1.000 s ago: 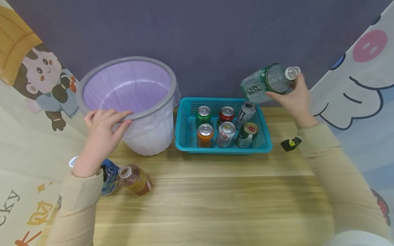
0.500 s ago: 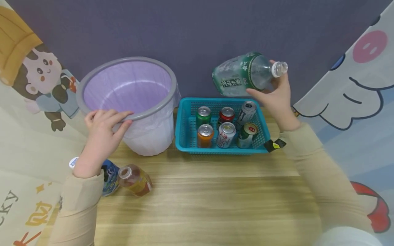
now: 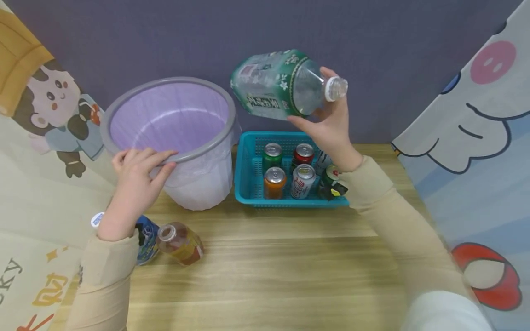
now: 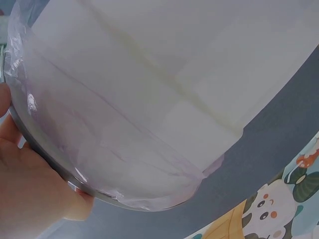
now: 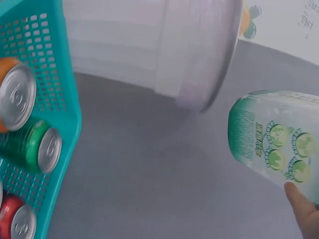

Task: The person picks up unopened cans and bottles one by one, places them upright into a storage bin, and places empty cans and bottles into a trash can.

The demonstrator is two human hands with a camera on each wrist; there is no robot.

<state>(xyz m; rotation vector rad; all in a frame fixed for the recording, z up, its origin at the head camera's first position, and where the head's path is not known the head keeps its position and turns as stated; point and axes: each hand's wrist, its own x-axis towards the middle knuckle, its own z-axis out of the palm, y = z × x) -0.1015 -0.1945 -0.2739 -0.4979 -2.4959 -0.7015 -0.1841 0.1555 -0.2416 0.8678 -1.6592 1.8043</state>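
My right hand (image 3: 331, 124) grips a large clear plastic bottle (image 3: 269, 85) with a green label near its neck. Tilted on its side in the air, the bottle has its uncapped-looking mouth to the right and its base to the left, close to the bin's rim. In the right wrist view only a fingertip (image 5: 297, 199) shows on the bottle (image 5: 274, 144). My left hand (image 3: 138, 184) holds the grey rim of a trash can (image 3: 203, 181) lined with a thin bag. The left wrist view shows that hand (image 4: 37, 184) pinching the rim, thumb and fingers on either side.
A teal basket (image 3: 244, 179) right of the bin holds several drink cans, partly hidden by my right forearm. An amber bottle (image 3: 182, 243) and a blue-labelled bottle (image 3: 146, 239) stand by my left wrist on the wooden table (image 3: 269, 276). A dark wall (image 3: 248, 32) rises behind.
My right hand has carried the bottle left and upward, from over the basket's right end to beside the trash can's rim. The left hand has stayed on the rim.
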